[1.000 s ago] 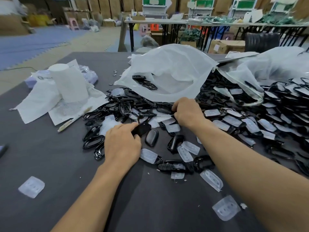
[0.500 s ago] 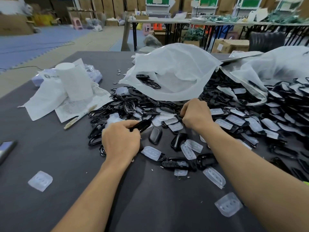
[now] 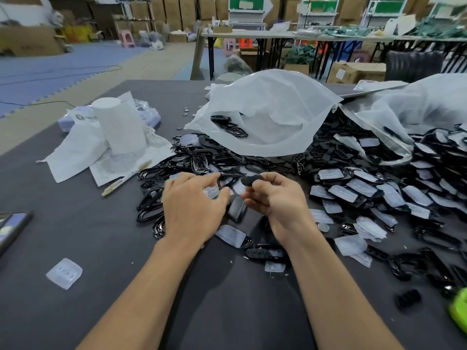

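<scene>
Your right hand (image 3: 275, 198) pinches the black shell (image 3: 250, 180) above the pile (image 3: 358, 183) so your left hand (image 3: 194, 205), fingers loosely spread and empty, can reach it

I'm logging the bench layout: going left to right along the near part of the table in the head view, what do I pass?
Phone, lone clear pad, left hand, right hand pinching a black piece, silver disc, black ribbed part, green object at the edge.
</scene>
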Demonstrator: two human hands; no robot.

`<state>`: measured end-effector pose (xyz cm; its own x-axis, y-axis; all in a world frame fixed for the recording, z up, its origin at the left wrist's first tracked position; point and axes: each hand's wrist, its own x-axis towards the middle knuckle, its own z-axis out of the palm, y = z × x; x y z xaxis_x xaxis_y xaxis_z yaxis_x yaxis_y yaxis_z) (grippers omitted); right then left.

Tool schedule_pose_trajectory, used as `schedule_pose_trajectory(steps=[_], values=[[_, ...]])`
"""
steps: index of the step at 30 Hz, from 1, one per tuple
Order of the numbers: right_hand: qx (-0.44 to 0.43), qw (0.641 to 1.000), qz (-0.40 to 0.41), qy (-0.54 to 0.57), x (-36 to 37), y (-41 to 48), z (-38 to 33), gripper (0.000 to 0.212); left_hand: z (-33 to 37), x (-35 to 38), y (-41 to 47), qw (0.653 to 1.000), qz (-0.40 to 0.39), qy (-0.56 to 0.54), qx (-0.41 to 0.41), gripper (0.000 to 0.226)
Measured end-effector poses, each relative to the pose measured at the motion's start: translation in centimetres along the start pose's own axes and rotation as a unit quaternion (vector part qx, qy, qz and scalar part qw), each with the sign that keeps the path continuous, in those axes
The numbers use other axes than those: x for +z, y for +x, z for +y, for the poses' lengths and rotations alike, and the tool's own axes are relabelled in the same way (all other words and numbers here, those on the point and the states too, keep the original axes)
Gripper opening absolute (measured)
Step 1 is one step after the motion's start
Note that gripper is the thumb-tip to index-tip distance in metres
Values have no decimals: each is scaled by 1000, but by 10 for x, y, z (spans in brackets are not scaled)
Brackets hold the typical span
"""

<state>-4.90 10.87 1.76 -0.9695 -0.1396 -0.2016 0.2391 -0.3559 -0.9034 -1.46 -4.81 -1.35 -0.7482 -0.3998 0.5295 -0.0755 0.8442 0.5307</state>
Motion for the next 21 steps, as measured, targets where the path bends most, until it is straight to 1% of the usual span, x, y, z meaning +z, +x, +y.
schedule_pose_trajectory(steps=[3,4,5,7,8,9,11,13,16,17,19,20,21], values=[[6,1000,-12,17,-2,-3,-1,17,4,8,20,998,-56,11,-41,34],[8,1000,-12,23,-3,-3,-2,16,6,13,26,995,-77,29,-51,37],[11,1000,-12,26,-3,-3,-3,16,8,17,32,991,-106,49,-64,46],[14,999,-14,28,-5,-3,-4,16,12,24,39,984,-141,55,-93,71],[14,999,-17,27,-5,-3,-5,17,14,26,42,984,-139,35,-108,82],[15,999,-18,26,-5,-2,-5,17,14,27,44,985,-124,9,-119,89],[18,999,-16,22,-6,-2,-6,17,15,24,48,988,-81,-30,-131,91],[18,1000,-10,16,-6,-2,-6,18,15,17,50,990,-32,-32,-136,86],[20,1000,-5,-9,-7,-2,-6,17,10,-5,49,992,23,14,-126,73],[21,1000,-1,-17,-8,-2,-6,17,8,-12,47,992,37,25,-114,65],[21,999,4,-31,-8,-3,-7,17,5,-24,40,993,64,14,-94,41],[22,999,2,-34,-8,-3,-7,17,4,-28,35,993,74,-10,-93,30],[23,999,-2,-33,-7,-3,-7,17,2,-29,28,990,79,-48,-102,24]])
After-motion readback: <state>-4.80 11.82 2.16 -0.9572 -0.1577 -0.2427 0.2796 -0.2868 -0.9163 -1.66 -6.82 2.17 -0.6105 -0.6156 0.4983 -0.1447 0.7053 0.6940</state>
